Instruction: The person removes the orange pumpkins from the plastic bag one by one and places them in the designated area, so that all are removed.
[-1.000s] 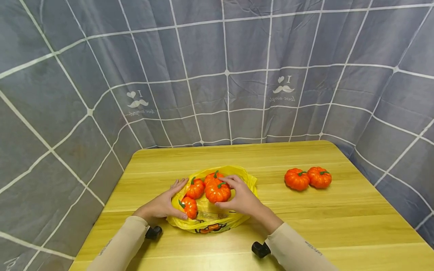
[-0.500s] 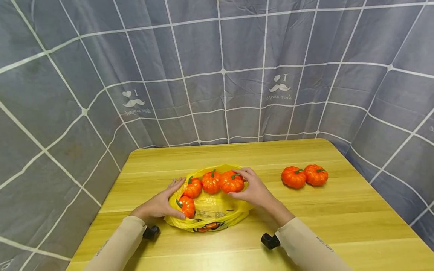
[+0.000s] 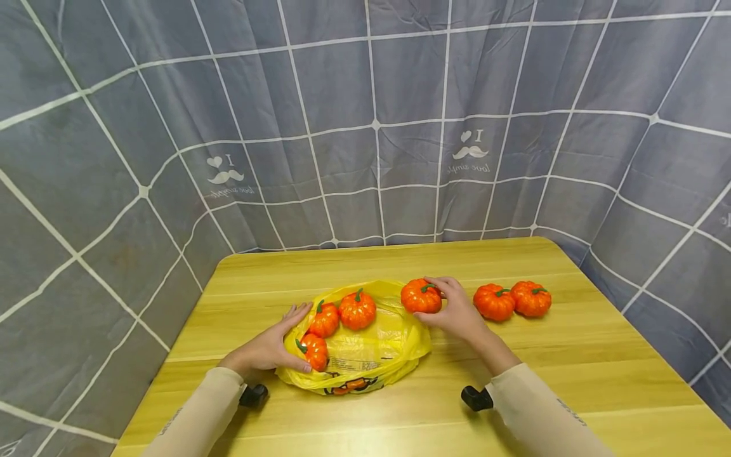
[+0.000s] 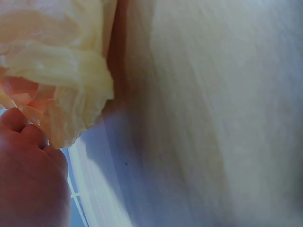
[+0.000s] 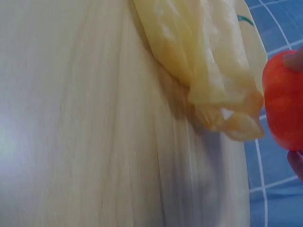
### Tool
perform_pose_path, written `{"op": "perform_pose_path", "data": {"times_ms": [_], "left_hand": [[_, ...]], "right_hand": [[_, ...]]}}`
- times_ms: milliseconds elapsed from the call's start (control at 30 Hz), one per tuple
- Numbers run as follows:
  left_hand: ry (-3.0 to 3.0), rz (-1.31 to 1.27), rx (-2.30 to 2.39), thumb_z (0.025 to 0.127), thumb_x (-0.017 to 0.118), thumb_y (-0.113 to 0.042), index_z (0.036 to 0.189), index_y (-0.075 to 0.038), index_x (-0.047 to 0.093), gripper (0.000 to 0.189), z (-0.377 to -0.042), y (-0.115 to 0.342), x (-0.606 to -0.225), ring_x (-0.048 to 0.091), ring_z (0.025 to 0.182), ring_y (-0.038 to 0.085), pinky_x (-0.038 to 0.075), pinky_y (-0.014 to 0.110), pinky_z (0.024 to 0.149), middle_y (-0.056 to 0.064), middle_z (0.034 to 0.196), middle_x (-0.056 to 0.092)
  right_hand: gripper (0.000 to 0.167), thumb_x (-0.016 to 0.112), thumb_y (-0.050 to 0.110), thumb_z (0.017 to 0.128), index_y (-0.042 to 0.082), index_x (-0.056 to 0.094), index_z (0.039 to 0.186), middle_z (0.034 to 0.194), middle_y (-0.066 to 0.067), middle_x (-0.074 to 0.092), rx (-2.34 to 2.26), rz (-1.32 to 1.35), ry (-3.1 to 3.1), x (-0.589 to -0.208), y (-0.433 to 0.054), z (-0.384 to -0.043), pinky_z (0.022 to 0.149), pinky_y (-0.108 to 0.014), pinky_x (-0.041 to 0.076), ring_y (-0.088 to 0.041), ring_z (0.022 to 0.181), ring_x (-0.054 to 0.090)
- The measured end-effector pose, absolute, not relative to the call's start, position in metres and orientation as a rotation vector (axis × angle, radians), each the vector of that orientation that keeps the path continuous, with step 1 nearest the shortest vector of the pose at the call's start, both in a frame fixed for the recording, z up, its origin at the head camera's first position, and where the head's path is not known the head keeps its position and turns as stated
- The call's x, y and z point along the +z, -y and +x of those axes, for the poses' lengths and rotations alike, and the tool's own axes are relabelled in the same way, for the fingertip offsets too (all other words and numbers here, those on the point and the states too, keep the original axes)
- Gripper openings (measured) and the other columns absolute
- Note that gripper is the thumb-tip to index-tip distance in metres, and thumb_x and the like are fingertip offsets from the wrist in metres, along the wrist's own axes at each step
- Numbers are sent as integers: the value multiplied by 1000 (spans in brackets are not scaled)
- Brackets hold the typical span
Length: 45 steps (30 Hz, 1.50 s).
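In the head view my right hand [image 3: 457, 311] holds an orange toy pumpkin [image 3: 419, 297] with a green stem over the right rim of a yellow plastic bag [image 3: 394, 368]. Thumb and fingers grip this pumpkin's side; it also shows red in the right wrist view [image 5: 284, 101]. My left hand [image 3: 274, 343] grips the bag's left side, fingers at the back and thumb across the front rim. Inside the bag sit three more pumpkins: one at the back [image 3: 358, 311], one behind the left rim [image 3: 324, 320] and one near my left thumb [image 3: 314, 353].
Two more orange pumpkins stand side by side on the wooden table [image 3: 571, 381], one nearer my right hand [image 3: 493, 302] and one beyond it [image 3: 532, 299]. A grey curtain [image 3: 342, 127] with white grid lines surrounds the table's back and sides.
My right hand has carried its pumpkin rightward, from among the others in the bag to above the right rim. My left hand has stayed at the bag's left side.
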<state>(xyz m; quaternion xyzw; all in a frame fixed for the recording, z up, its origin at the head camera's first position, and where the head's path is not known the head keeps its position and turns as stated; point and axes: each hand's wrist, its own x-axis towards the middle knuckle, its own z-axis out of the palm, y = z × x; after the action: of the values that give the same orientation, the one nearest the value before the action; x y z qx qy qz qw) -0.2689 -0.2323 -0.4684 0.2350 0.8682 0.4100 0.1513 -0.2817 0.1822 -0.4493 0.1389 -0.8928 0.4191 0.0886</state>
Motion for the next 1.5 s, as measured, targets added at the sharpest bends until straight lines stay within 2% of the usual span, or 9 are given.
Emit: {"op": "perform_pose_path", "data": {"times_ms": [300,567,1100,1367,1500], "left_hand": [[-2494,689,1175,71,93,-36,164,-23,14,123,-269,232,-470,-7,152,37,3,71,112,14,168,-1],[-2499,708,1202,71,94,-31,164,-21,16,121,-268,231,-470,-6,151,39,3,73,111,16,167,1],[-2493,677,1182,70,93,-37,164,-24,14,124,-269,233,-471,-7,152,35,4,71,112,13,168,0],[-2496,694,1187,70,93,-37,164,-21,14,124,-269,232,-471,-6,152,37,3,71,112,14,168,2],[-2503,689,1182,71,93,-35,164,-21,15,122,-269,232,-470,-6,151,38,3,72,111,16,168,1]], "right_hand": [[79,88,28,77,3,54,144,136,-23,48,1136,255,2741,-456,-208,-282,100,-57,45,-43,119,53],[80,86,24,77,-5,51,143,136,-29,46,1039,217,2785,-461,-224,-284,104,-62,40,-48,123,48],[84,86,22,75,-12,48,142,135,-33,47,860,220,2867,-463,-230,-285,103,-62,41,-50,123,46],[91,86,12,74,-11,38,148,143,-35,43,951,246,2849,-463,-231,-286,109,-60,33,-50,131,42],[94,88,13,74,-10,35,149,145,-35,41,975,242,2817,-461,-233,-287,110,-61,32,-51,133,39]]}}
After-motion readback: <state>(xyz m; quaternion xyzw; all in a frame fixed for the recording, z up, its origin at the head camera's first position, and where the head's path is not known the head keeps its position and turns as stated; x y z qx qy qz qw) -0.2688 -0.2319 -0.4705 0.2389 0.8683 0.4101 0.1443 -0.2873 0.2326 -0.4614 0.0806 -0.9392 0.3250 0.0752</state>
